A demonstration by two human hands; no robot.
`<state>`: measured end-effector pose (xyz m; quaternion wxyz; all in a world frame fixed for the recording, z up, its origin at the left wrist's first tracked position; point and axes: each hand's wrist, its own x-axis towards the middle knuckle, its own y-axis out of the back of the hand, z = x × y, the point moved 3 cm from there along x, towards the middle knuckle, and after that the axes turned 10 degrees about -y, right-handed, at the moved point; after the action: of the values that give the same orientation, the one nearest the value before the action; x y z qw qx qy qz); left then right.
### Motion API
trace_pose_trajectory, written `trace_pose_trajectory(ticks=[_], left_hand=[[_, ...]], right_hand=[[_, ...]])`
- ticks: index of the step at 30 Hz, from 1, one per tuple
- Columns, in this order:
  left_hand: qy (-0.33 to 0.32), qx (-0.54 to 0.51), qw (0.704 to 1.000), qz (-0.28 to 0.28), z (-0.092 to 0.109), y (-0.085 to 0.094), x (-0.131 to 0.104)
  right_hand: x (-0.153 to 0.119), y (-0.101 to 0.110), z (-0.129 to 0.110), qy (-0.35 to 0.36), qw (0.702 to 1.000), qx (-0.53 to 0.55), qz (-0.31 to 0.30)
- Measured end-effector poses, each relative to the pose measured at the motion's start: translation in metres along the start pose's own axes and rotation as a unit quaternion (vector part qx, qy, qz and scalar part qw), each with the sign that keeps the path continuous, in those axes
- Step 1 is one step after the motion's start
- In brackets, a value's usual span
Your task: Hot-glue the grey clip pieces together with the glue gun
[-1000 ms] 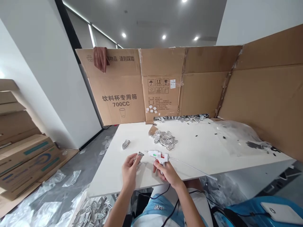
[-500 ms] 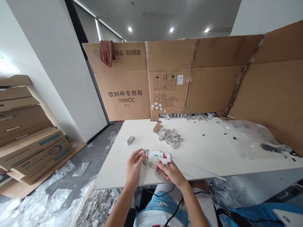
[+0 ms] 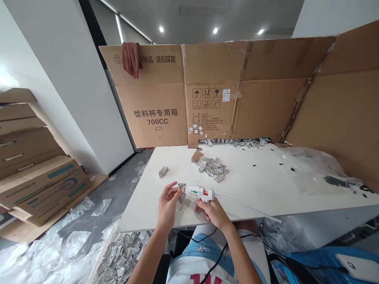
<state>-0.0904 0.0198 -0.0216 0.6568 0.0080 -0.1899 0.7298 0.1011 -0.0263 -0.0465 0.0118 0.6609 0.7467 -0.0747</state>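
Metal buckle (image 3: pixel 181 193), pinched in the grip of your left hand (image 3: pixel 167 203), was over the near part of the desk (image 3: pixel 254 189), just left of the white glue gun (image 3: pixel 196 191), which the grip of your right hand (image 3: pixel 216 213) was wrapped around. Farther off on the desk lay a pile of similar metal pieces (image 3: pixel 212 168), and cardboard panels (image 3: pixel 272 106) stood beyond it.

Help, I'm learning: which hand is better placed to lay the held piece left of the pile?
Left hand, likely: it holds the piece, on that side; right hand holds the glue gun.
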Motion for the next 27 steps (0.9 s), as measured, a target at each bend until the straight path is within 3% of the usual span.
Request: trace_pose_trajectory(ticks=[27], left_hand=[[-0.001,0.015,1.0,0.005,0.0039,-0.0039,-0.0017]], right_hand=[[-0.0014,0.0031,0.0033,-0.006,0.999,-0.026,0.024]])
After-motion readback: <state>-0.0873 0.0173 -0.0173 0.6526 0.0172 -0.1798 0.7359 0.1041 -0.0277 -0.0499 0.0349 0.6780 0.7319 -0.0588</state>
